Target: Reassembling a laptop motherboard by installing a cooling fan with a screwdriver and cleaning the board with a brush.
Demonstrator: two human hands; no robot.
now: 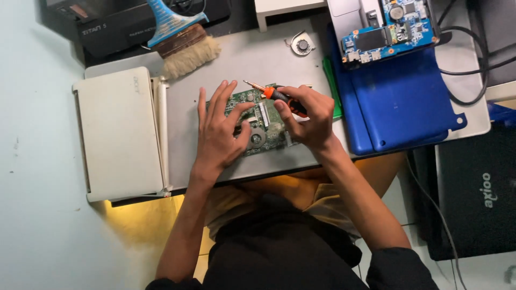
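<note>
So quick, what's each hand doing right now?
Left hand: open, fingers spread flat on the green circuit board.
Right hand: closed around an orange-and-black screwdriver.

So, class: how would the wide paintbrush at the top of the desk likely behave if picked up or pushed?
The paintbrush probably feels light. Its pale bristles look soft, so they would likely bend, while the blue handle stays stiff. Lying flat, it should slide rather than roll.

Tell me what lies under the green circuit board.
The green circuit board rests on a grey laptop panel. The left hand and the right hand, holding a screwdriver, cover much of it; anything beneath is hidden.
</note>
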